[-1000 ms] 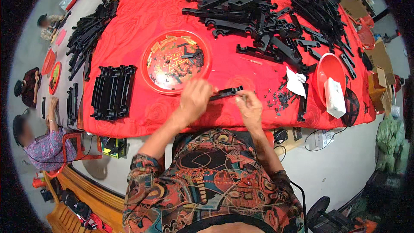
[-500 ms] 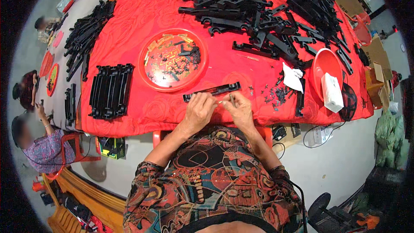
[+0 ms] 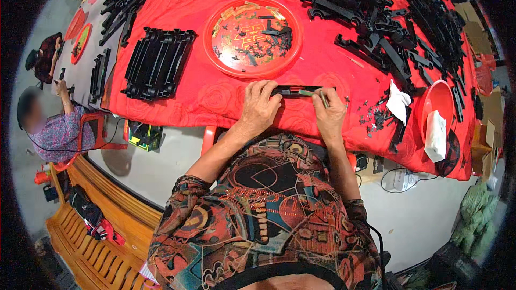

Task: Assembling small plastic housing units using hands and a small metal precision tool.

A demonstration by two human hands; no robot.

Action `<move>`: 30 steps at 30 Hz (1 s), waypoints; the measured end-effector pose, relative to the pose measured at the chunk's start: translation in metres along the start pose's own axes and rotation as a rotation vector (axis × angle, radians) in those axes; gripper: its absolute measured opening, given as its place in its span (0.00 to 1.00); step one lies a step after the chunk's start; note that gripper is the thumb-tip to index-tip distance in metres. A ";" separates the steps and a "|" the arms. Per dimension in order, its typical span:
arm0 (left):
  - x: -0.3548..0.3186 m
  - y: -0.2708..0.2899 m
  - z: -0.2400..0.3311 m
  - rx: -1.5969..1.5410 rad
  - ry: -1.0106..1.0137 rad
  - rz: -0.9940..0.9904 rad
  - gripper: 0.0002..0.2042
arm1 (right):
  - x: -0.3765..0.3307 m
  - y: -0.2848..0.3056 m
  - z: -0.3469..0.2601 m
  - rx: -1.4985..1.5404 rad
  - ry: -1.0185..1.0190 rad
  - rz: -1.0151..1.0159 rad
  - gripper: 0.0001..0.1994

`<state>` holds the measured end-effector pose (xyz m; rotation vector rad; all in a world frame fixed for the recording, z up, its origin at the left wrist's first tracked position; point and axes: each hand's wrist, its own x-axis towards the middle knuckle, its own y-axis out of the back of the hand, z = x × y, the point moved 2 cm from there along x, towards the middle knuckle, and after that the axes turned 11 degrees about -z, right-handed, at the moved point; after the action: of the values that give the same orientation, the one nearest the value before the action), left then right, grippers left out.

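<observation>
A long black plastic bar [image 3: 294, 88] lies crosswise on the red tablecloth in front of me. My left hand [image 3: 260, 108] grips its left end, fingers bent over it. At the bar's right half is my right hand [image 3: 330, 114], pinching a slim grey-green stick-like tool [image 3: 307, 93] whose tip points left along the bar. I cannot make out the tool's exact kind, nor any small part at its tip. Just beyond the bar stands a round red tray [image 3: 253, 70] with small black pieces and yellowish ones.
Matching black bars [image 3: 160, 64] lie side by side at the left. A big heap of black parts [image 3: 371, 16] covers the far right. Loose small black bits [image 3: 379, 114], a white tissue [image 3: 398, 102] and a red basin [image 3: 438, 96] are on the right. Another person [image 3: 51, 134] sits far left.
My hands have come apart and moved forward from the bar's near side onto the bar. The left now holds its end; the right has brought the tool to it. The whole view has shifted.
</observation>
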<state>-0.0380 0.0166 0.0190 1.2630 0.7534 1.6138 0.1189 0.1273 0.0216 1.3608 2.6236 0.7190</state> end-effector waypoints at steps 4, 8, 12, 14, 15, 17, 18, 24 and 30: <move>0.002 -0.001 -0.004 -0.030 0.011 0.017 0.13 | 0.006 -0.006 -0.002 -0.041 0.024 -0.006 0.04; 0.005 -0.008 -0.002 -0.045 0.023 0.018 0.14 | 0.012 -0.012 -0.004 -0.168 0.132 0.011 0.04; 0.008 -0.013 -0.001 -0.047 0.021 0.031 0.14 | 0.016 -0.018 -0.004 -0.261 0.157 -0.025 0.04; 0.008 -0.014 -0.001 -0.045 0.023 0.034 0.14 | 0.017 -0.019 -0.002 -0.249 0.128 -0.050 0.04; 0.008 -0.014 -0.001 -0.036 0.015 0.028 0.12 | 0.017 -0.020 -0.001 -0.236 0.101 -0.075 0.05; 0.009 -0.015 -0.001 -0.028 0.008 0.023 0.11 | 0.018 -0.020 0.003 -0.249 0.115 -0.072 0.05; 0.009 -0.016 -0.002 -0.044 0.005 0.034 0.12 | 0.018 -0.021 0.004 -0.262 0.129 -0.069 0.05; 0.011 -0.017 0.001 -0.021 -0.016 0.009 0.16 | 0.009 -0.024 -0.001 -0.417 0.183 -0.032 0.05; 0.014 -0.025 -0.002 -0.035 -0.024 -0.012 0.15 | 0.001 -0.025 0.003 -0.508 0.169 -0.057 0.11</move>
<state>-0.0333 0.0392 0.0021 1.2480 0.7134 1.5925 0.1003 0.1167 0.0079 1.1103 2.3360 1.4216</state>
